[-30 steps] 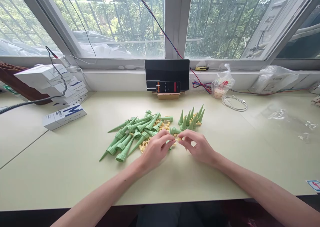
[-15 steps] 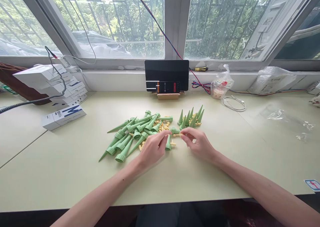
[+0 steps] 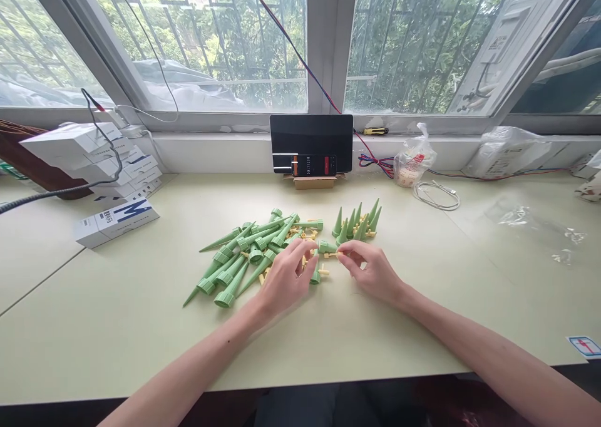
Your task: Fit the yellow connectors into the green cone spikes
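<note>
My right hand [image 3: 373,267] pinches the end of a small yellow valve [image 3: 332,255] between thumb and fingertips. Right behind that valve is a green plant watering spike [image 3: 326,246], partly covered by the fingers; whether the two are joined I cannot tell. My left hand [image 3: 292,270] is open, thumb and index finger apart, with nothing seen between them. Beside its thumb lies another green spike [image 3: 315,278] with a yellow valve [image 3: 323,272] sticking out sideways. A pile of loose green spikes [image 3: 253,242] and yellow valves spreads behind and left of my left hand.
Several green spikes [image 3: 361,226] stand points up behind my right hand, yellow valves among them. At the back are a phone [image 3: 313,165] against a black tablet [image 3: 312,133], a tied plastic bag [image 3: 414,158] and a coiled white cable [image 3: 436,195]. White boxes [image 3: 117,220] sit left.
My left thumb and index finger were together and have spread apart. My right hand keeps its pinch on the yellow valve. The view has shifted slightly.
</note>
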Tool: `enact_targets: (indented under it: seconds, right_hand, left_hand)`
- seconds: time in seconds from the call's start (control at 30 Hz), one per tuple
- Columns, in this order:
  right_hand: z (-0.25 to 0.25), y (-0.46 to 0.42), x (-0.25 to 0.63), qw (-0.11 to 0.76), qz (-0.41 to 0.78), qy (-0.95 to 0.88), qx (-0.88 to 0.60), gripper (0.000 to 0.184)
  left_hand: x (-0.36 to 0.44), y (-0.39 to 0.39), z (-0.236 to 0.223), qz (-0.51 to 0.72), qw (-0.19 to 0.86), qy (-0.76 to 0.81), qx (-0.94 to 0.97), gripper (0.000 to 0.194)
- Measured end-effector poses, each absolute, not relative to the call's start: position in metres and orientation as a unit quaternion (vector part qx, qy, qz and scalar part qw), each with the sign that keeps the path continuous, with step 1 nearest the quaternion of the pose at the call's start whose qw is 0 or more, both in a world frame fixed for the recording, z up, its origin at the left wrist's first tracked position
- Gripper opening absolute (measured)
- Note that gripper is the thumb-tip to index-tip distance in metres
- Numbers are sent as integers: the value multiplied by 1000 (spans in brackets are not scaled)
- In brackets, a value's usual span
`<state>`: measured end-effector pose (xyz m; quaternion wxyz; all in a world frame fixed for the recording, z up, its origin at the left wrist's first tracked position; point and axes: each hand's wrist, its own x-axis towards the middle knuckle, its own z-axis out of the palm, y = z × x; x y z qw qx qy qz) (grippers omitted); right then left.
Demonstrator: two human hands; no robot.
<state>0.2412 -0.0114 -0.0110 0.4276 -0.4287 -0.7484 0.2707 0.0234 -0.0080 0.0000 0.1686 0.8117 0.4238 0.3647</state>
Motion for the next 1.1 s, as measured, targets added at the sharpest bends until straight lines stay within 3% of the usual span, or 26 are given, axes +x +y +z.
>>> enact_targets:
  seconds: [0.63, 1.1]
  right_hand:
    - [-14, -8, 244, 437, 261, -751, -420, 16]
    - [-16, -8, 244, 431, 261, -750, -428, 15]
  left_hand:
    - [25, -10, 4, 214, 148, 445, 857, 29]
    - [24, -13, 5, 196, 144, 439, 865, 25]
